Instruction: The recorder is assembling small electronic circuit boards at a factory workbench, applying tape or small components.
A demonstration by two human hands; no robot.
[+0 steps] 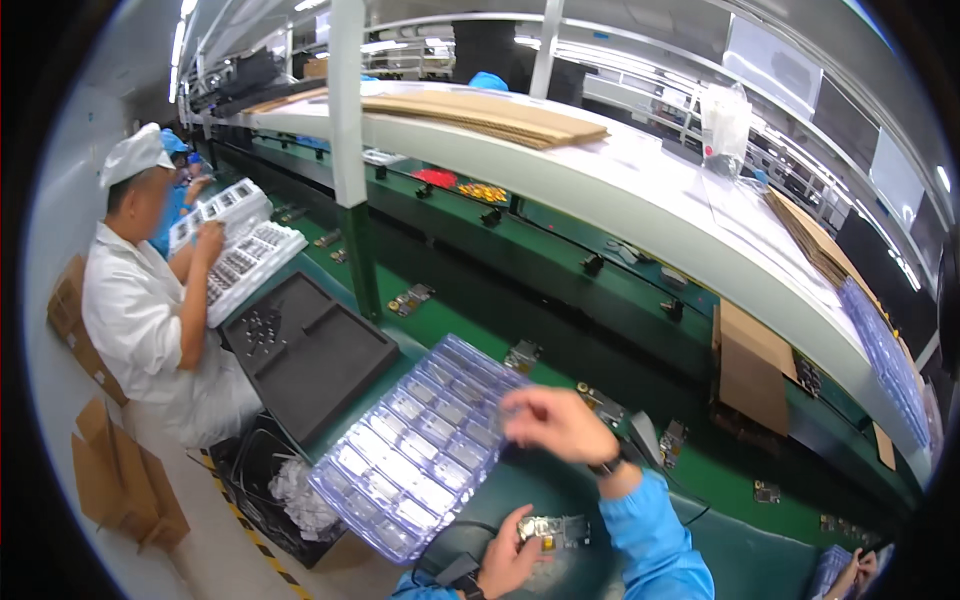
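My left hand (pixel 508 558) is closed on the edge of a small circuit board (pixel 558 531) with silver metal parts, low over the green bench. A clear bluish plastic tray (pixel 415 440) with rows of pockets lies just beyond it, to the left. Flat silvery pieces fill many of its pockets. Over the tray's right edge is my right hand (pixel 562 424), its fingers curled together. Whatever lies between those fingertips is too small to make out. Both arms wear blue sleeves, with a dark band at each wrist.
A green conveyor (pixel 480 290) carries several circuit boards past the bench. Left of my tray lies a black foam tray (pixel 310 355) with small parts. A co-worker in white (pixel 150 300) handles white trays. A white shelf (pixel 640 190) with cardboard hangs above; a post (pixel 350 150) stands ahead.
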